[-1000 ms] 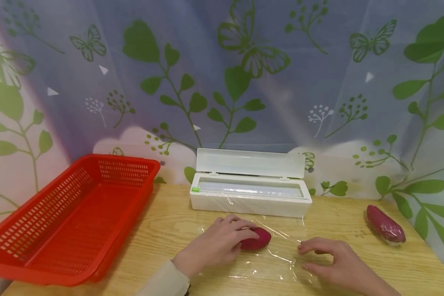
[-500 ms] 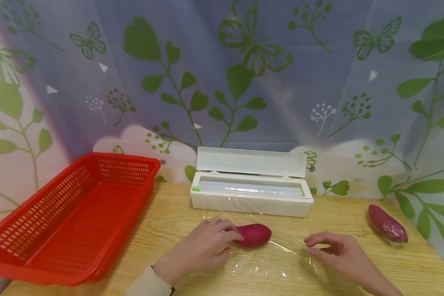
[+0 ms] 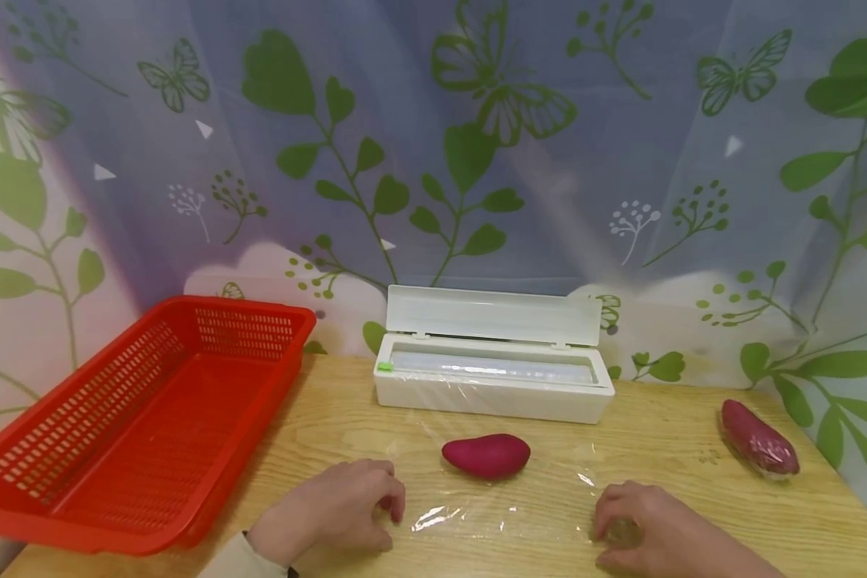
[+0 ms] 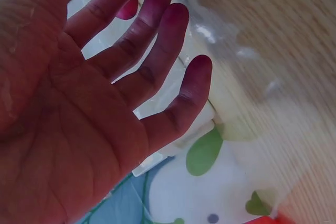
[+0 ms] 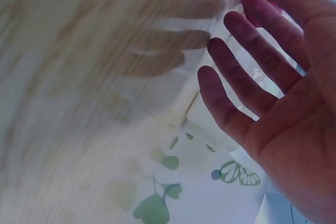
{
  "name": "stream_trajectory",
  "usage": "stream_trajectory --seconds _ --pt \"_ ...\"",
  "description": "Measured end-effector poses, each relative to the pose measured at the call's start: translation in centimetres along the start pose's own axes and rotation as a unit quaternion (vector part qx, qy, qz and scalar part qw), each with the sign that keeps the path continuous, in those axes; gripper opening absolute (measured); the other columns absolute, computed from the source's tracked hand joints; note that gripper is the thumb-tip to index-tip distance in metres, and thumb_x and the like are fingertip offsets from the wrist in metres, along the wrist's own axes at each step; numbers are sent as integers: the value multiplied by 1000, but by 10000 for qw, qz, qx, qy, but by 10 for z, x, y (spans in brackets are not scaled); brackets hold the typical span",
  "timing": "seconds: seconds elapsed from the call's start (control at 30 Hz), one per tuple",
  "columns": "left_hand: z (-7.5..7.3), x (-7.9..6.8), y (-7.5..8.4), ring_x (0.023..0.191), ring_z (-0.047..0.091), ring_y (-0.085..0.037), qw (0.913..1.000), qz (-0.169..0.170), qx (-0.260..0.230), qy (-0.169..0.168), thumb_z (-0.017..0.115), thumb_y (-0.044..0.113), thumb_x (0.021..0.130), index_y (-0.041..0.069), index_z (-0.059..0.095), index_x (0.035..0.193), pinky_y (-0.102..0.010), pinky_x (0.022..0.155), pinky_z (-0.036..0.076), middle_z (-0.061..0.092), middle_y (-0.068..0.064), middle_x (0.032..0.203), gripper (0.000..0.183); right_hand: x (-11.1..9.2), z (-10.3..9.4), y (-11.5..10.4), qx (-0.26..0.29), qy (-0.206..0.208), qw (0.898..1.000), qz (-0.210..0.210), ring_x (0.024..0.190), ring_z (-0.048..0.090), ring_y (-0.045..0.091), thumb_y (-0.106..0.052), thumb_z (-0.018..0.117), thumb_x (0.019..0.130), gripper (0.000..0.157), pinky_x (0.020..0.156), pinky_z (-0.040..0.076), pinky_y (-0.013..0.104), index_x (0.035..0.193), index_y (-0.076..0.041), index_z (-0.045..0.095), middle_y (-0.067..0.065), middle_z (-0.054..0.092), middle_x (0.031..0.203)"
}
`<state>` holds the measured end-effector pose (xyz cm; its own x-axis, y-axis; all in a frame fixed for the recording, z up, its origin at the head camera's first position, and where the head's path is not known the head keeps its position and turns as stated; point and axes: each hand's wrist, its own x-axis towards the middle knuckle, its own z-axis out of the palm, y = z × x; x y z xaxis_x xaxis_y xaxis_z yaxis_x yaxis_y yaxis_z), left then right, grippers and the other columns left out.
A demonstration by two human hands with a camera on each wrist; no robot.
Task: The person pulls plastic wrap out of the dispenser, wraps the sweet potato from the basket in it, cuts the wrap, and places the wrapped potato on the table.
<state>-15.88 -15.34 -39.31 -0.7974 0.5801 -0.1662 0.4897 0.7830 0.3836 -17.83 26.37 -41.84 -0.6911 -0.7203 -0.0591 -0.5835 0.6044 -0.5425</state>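
A red basket [image 3: 181, 425] with slotted walls sits at the left of the desk [image 3: 325, 409], whose top is pale wood grain. Behind rises a printed backdrop [image 3: 563, 217], blue-violet above whitish cloud shapes (green butterflies [image 3: 741, 76], leaves [image 3: 278, 72] and tiny white triangles [image 3: 104, 172] dot it), faintly creased.

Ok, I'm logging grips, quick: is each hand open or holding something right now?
Left hand: open, fingers loosely curved, nothing visibly held.
Right hand: open, fingers loosely curved, nothing visibly held.
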Motion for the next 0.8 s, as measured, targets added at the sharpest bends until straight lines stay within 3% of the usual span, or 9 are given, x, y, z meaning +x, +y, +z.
stream_trajectory --seconds 0.17,0.33,0.53,0.67,0.8 --pt "2 3 -3 69 46 -1 9997 214 -5 72 75 12 81 23 74 84 -19 66 43 56 13 78 12 1 1 -1 -471 -2 9989 66 89 54 -7 -33 77 91 4 79 56 26 91 -35 73 -21 64 99" --pt "1 6 -5 68 49 -2 9998 109 -164 66 71 14 89 23 71 81 -19 67 46 56 15 73 13 2 0 -3 -597 79 9982 49 87 54 -7 -29 74 93 6 78 56 26 93 -34 74 -22 64 97" --pt "-4 5 -6 66 50 -3 9990 7 -403 192 68 15 92 23 67 83 -20 67 45 55 14 69 12 1 1 -6 -598 51 9968 527 86 53 -7 -42 76 90 9 79 55 27 95 -37 72 -24 63 96" --pt "-10 6 -6 67 51 -4 9980 -25 -563 268 67 16 94 21 67 88 -20 66 46 55 13 70 8 2 1 -5 -537 164 9962 668 81 54 -7 -33 76 91 6 74 55 25 95 -30 73 -23 65 92" --pt "-17 8 -6 71 54 -4 9977 32 -541 415 67 17 95 21 67 91 -19 70 49 60 15 77 5 2 0 -3 -423 553 9970 330 80 56 -9 -20 73 94 5 70 56 23 95 -25 72 -21 69 90"
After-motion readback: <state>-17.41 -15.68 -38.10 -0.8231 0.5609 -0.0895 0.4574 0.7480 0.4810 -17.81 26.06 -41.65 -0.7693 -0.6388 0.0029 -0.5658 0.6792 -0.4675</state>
